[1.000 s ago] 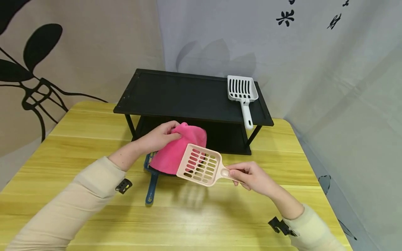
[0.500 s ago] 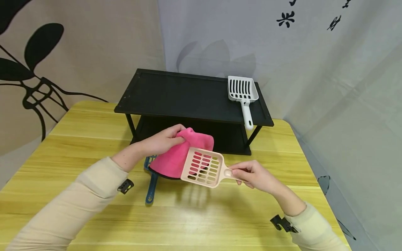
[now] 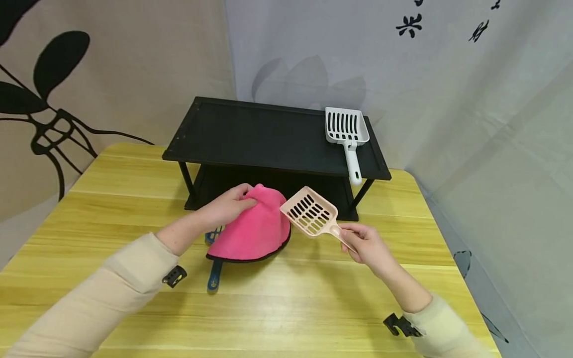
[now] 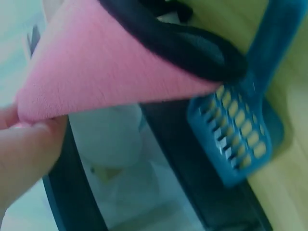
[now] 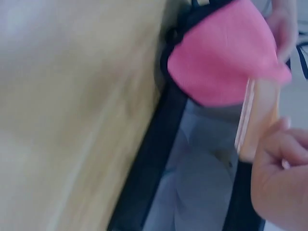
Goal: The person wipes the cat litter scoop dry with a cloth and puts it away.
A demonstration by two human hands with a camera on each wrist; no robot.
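In the head view my left hand [image 3: 226,206] pinches the top of a pink cloth [image 3: 257,226] with black edging, which hangs draped in a cone shape. My right hand [image 3: 364,246] grips the handle of a beige slotted litter scoop [image 3: 332,224], its head raised beside the cloth's right side. Whether scoop and cloth touch, I cannot tell. A blue slotted litter scoop [image 3: 215,276] lies on the table, partly hidden under the cloth; its slotted head shows in the left wrist view [image 4: 231,130].
A black two-tier rack [image 3: 264,134] stands at the back of the wooden table [image 3: 268,323]. On its top right lies a white slotted litter scoop [image 3: 352,159], handle overhanging the front edge. Curtains [image 3: 447,99] hang behind and at the right.
The beige scoop has moved right, away from in front of the cloth, and its head has tilted up. The cloth has shifted slightly left and its black hem now shows more.
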